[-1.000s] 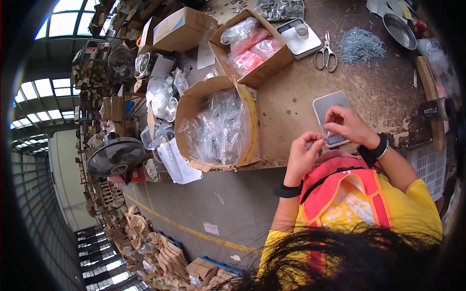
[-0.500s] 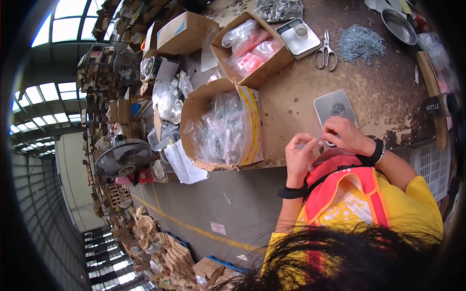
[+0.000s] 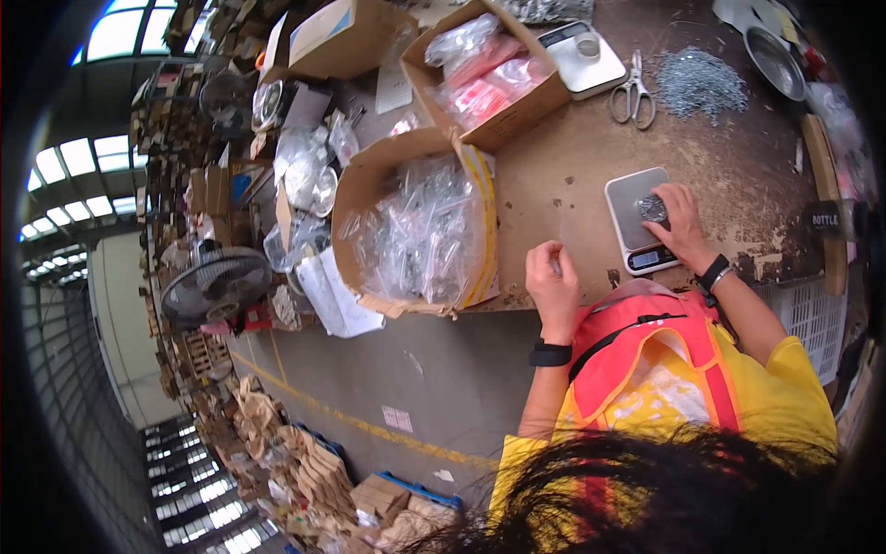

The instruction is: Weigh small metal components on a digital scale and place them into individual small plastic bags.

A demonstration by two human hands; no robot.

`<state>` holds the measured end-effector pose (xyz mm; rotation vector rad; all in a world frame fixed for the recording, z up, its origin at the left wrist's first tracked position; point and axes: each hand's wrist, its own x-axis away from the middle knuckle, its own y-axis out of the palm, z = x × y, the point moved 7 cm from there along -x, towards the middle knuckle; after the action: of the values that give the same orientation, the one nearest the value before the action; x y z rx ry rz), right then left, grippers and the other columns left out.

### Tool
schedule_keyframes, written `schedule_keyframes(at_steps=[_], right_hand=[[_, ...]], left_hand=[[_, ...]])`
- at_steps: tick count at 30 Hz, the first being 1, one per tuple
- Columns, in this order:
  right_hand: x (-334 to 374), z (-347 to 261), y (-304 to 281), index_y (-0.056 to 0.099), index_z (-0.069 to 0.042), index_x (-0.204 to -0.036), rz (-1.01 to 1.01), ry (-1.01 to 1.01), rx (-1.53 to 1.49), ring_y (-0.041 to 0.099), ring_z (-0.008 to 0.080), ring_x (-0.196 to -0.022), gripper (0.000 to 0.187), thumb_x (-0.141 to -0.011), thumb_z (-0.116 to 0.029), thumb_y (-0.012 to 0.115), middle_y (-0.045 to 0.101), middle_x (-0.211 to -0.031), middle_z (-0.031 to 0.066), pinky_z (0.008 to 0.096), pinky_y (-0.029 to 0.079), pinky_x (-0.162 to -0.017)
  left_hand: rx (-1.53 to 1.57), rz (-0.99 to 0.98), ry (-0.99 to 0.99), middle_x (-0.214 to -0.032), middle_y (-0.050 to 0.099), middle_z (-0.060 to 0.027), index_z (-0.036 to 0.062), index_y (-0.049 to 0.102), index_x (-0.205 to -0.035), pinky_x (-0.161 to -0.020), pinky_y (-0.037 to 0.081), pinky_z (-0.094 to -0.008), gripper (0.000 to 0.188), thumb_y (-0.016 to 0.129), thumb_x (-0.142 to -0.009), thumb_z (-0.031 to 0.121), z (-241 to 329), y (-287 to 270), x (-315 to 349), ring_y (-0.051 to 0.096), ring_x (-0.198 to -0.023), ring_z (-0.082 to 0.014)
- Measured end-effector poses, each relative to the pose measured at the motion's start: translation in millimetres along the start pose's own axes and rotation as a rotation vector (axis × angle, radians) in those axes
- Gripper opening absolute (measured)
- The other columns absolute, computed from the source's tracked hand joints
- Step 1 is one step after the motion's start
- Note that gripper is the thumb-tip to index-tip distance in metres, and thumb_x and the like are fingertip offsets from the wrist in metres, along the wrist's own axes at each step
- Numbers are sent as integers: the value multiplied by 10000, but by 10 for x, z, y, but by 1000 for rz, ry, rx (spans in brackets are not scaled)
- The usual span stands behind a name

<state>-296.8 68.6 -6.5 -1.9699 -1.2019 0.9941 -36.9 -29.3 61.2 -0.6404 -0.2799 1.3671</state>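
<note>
My right hand [image 3: 681,222] is closed around a small round cup [image 3: 652,209] with little metal pieces in it. The cup is at the plate of a digital scale [image 3: 633,189]; whether it rests there or is slightly raised I cannot tell. To the left, over the table's front edge, my left hand [image 3: 552,284] is pinched closed on a clear plastic bag [image 3: 565,234], which shows only faintly. Left of that hand stands an open cardboard box [image 3: 481,231], filled with clear bags [image 3: 415,235] of small metal parts.
Behind are another cardboard box [image 3: 519,115] of red and clear bags, a second scale [image 3: 604,72], scissors [image 3: 633,95], a pile of small metal parts [image 3: 703,83] and a metal bowl [image 3: 773,63]. A wooden strip [image 3: 824,166] edges the table's right side.
My right hand has left the bag beside my left hand and moved up to the scale, taking hold of the cup. My left hand has shifted slightly left.
</note>
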Motion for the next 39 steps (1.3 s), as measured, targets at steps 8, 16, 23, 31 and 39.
schedule_keyframes(at_steps=[8,16,23,31,39], right_hand=[[-180,-805,40,571,2,-1271,-360,76,-772,640,244,-997,553,-793,-165,793,613,-1178,129,355,537,-855],[-323,-900,98,618,-16,-1232,-653,132,-716,609,144,-866,495,-829,-242,793,627,-1038,51,316,520,-752],[-373,-959,-12,622,2,-1083,-459,-58,-587,612,246,-746,454,-811,-319,792,591,-878,122,369,498,-670],[-703,-1179,207,618,48,-815,-785,-177,-52,631,452,-743,629,-830,-577,689,632,-771,251,499,501,-651],[-1000,-689,225,687,17,-757,-646,-49,-263,660,432,-700,555,-799,-536,667,649,-715,262,480,535,-670]], left_hand=[[-108,-69,84,-888,598,-159,11,599,-968,-664,525,-415,123,648,-862,-26,17,181,54,638,-782,-339],[-1,-88,249,-945,577,-180,20,575,-996,-679,521,-463,123,609,-888,-27,216,277,147,617,-792,-413],[185,-208,-29,-862,625,-176,-3,581,-993,-690,512,-401,95,632,-923,36,74,312,170,632,-751,-344],[296,-380,-241,-806,655,-104,-8,597,-964,-651,506,-323,118,648,-925,90,-335,468,214,607,-706,-159],[229,-499,-426,-878,640,-45,6,604,-1024,-729,493,-270,119,614,-960,105,-748,582,104,588,-813,-107]])
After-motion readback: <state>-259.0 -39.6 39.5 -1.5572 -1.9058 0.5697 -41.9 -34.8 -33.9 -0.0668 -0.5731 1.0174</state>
